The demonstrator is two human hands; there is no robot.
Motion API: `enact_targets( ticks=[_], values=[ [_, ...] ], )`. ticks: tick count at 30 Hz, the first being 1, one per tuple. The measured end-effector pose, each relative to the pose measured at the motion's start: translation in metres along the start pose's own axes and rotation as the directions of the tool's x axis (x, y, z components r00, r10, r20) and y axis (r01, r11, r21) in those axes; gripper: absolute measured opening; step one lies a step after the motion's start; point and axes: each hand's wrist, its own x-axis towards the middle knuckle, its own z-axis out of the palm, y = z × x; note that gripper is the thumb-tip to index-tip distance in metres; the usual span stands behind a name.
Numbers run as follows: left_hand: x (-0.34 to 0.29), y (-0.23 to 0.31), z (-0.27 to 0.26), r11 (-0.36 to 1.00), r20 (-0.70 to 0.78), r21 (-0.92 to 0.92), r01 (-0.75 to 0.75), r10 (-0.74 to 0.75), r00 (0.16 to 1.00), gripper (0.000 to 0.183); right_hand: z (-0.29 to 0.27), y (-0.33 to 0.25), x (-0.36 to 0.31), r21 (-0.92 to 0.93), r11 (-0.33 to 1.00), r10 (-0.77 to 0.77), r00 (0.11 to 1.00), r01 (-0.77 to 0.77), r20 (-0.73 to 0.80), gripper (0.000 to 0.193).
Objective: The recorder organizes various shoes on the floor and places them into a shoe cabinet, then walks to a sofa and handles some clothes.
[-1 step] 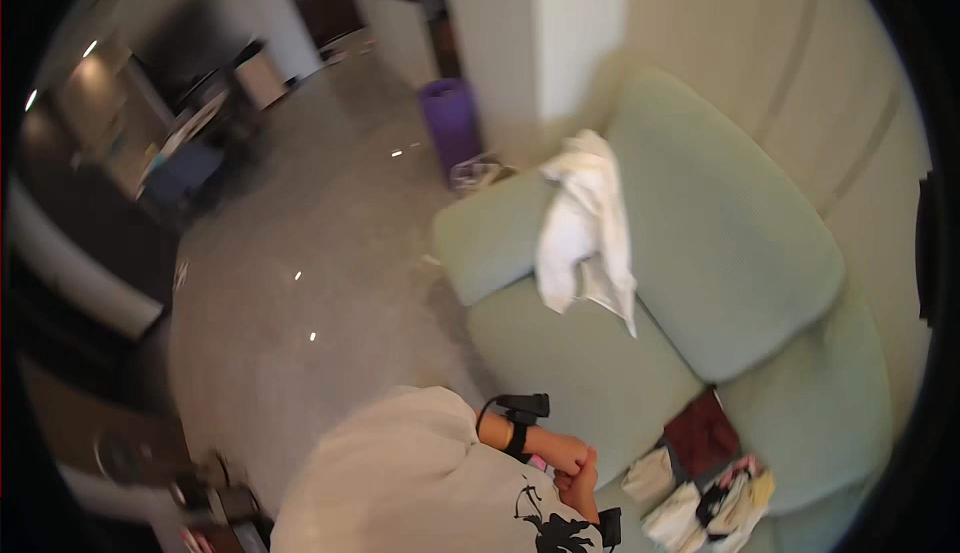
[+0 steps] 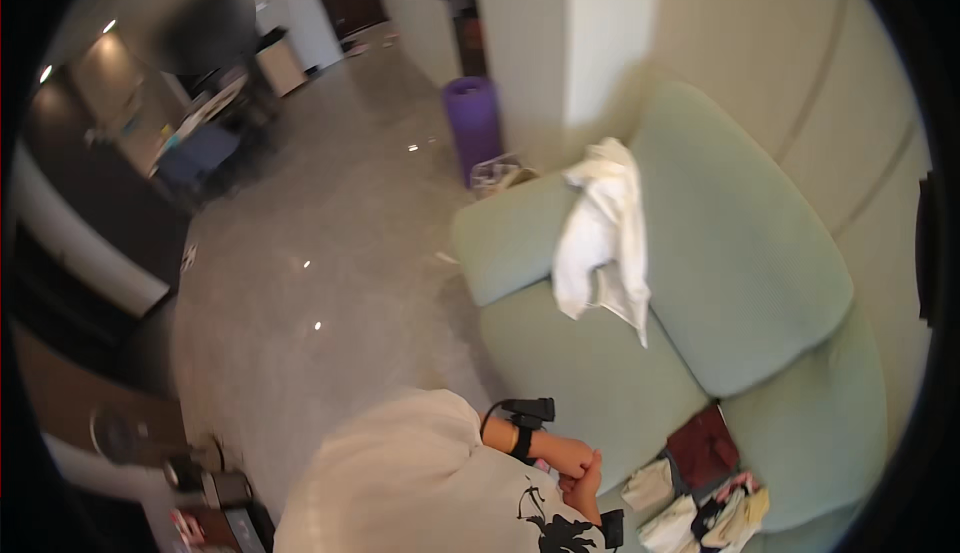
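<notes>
My left hand is closed and meets my right hand in front of my white shirt, which has a black print. The fingers of both hands are curled against each other; what lies between them, if anything, is hidden. Each wrist carries a black device; the left one sits on a strap. A bit of pink shows below the left wrist. Close to the right of my hands, folded clothes lie on the pale green sofa: a dark red garment, a cream piece and a mixed pile.
A white garment drapes over the sofa's far armrest and seat. Behind that armrest stand a purple cylinder and a white wire basket. Grey floor stretches left toward a table with chairs. Small items sit at lower left.
The whole view has shifted slightly, so the sofa and room sit a little further right. My hands stay together in the same pose.
</notes>
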Motion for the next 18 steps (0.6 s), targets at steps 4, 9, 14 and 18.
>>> enact_targets(
  ticks=[4,9,14,18],
  values=[
    [-0.077,0.005,0.000,0.989,-0.204,-0.127,0.075,-0.100,0.974,0.017,0.053,0.021,0.011,-0.247,0.969,-0.003,0.998,0.021,0.070,0.047],
    [-0.225,-0.033,-0.015,0.999,-0.450,-0.032,0.029,-0.040,0.892,0.018,0.177,0.109,0.033,-0.327,0.945,0.046,0.996,-0.017,0.080,0.050],
    [-0.376,-0.085,0.005,0.994,-0.726,-0.109,-0.029,-0.059,0.686,0.019,0.292,0.185,0.038,-0.790,0.474,0.050,0.883,0.390,0.466,0.052],
    [-0.452,-0.119,0.034,0.972,-0.911,-0.219,-0.082,-0.174,0.374,0.019,0.358,0.246,0.066,-0.831,0.105,0.298,0.780,0.546,0.550,0.049]
  ],
)
